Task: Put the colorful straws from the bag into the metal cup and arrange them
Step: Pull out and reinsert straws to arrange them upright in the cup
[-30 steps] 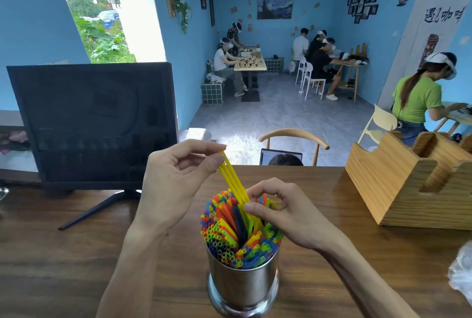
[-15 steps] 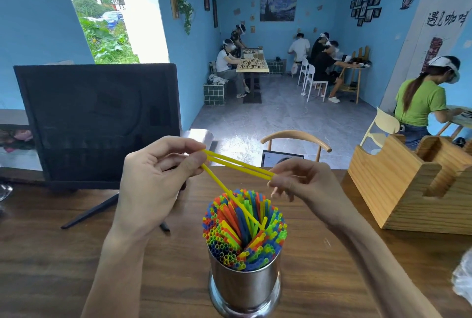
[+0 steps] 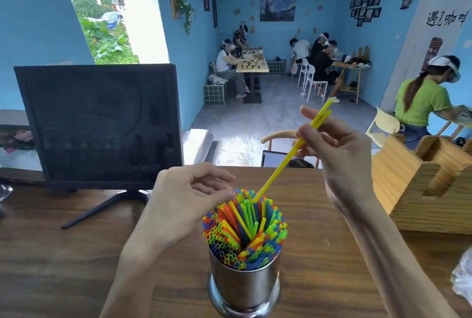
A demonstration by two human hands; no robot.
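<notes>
Yellow straws [image 3: 286, 162] now w/ right hand [image 3: 339, 154], thin plastic tubes.

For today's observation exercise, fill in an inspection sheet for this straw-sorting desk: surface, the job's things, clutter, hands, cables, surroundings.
Surface: brown wooden table.
Job's things: metal cup upright near the front edge, packed with colorful straws; a few yellow straws raised, lower ends among the others.
Clutter: dark monitor at left, wooden organizer at right, clear plastic at the right edge.
Hands: right hand pinches the yellow straws; left hand rests by the cup's straws, holding nothing.
Cables: nothing seen.
Surroundings: blue-walled room, people seated at tables.
</notes>
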